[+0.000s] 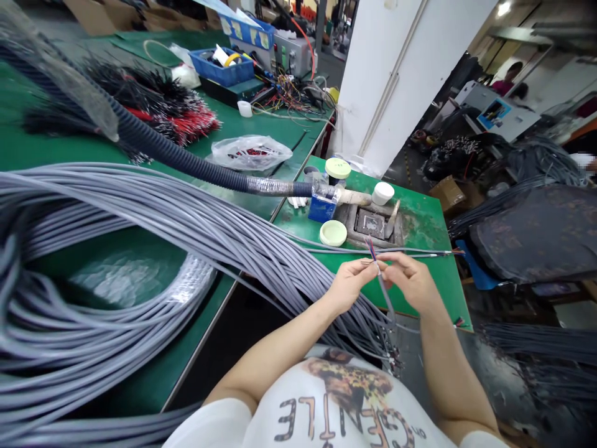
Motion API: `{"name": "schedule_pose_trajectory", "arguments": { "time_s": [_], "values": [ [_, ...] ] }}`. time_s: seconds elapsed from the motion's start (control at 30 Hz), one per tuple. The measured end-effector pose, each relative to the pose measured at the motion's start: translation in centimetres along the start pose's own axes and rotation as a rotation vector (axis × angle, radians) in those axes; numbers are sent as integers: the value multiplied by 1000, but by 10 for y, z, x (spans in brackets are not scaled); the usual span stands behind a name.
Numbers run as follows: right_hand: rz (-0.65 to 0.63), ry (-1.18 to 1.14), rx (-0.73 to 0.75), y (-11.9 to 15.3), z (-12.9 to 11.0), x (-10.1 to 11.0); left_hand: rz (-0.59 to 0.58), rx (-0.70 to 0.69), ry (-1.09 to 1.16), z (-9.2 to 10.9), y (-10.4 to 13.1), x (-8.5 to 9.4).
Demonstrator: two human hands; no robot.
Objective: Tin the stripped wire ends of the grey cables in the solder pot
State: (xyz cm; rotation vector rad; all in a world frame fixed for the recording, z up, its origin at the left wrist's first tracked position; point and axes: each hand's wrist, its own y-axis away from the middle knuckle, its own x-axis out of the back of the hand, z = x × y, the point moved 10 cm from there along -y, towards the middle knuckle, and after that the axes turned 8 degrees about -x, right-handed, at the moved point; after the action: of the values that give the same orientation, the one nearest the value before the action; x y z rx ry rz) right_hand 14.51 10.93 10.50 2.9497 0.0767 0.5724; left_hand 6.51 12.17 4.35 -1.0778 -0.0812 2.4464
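Observation:
My left hand (351, 281) and my right hand (413, 281) meet over the green bench, fingers pinched at the stripped end of a grey cable (385, 295). Thin coloured wires (372, 247) fan up out of that end, past my fingertips. The fingers partly hide where the jacket stops. From my hands the cable bends down toward a thick bundle of grey cables (280, 261), which sweeps in from large coils on the left. Just beyond my hands lie a few more grey cables (410, 252) with bared wire ends pointing right.
A square metal pot (373, 223) sits behind my hands, a ribbed hose (186, 163) ending above it. Around it stand a pale-lidded jar (337, 168), a white cup (383, 193), a shallow round dish (333, 233) and a blue box (321, 209). A white pillar (396, 74) rises behind.

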Motion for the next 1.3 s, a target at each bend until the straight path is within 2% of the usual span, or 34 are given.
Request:
{"name": "schedule_pose_trajectory", "arguments": {
  "time_s": [0.1,0.2,0.33,0.4,0.47,0.6,0.63,0.67,0.8,0.87,0.97,1.13,1.23,1.3],
  "values": [
    [110,208,122,-4,-29,21,-64,19,-89,6,5,-6],
    [131,285,209,-4,-54,17,-100,34,-150,8,10,-10],
    [256,307,347,0,-74,9,-121,41,-192,9,12,-12],
    [302,260,347,-6,-71,8,-105,65,-152,10,12,-11],
    [337,108,293,-18,-58,15,-62,95,-102,10,13,-6],
    [418,-361,260,-34,-36,51,-31,161,-67,7,20,4],
    [378,-383,243,-37,-33,54,-31,171,-59,6,23,6],
    [285,-341,202,-41,-32,49,-31,177,-48,4,25,9],
    [-248,-85,-20,-41,-19,-11,-82,189,-14,0,29,10],
    [-334,-125,-39,-37,-18,-32,-120,201,9,-2,31,6],
    [-255,-238,9,-40,-23,-44,-140,228,57,-4,33,3],
    [-81,-408,38,-47,-24,-48,-106,282,145,-5,36,8],
    [24,-434,81,-51,-26,-37,-89,298,113,-4,36,13],
    [142,-487,121,-53,-26,-17,-91,297,69,-4,37,16]
  ]
}}
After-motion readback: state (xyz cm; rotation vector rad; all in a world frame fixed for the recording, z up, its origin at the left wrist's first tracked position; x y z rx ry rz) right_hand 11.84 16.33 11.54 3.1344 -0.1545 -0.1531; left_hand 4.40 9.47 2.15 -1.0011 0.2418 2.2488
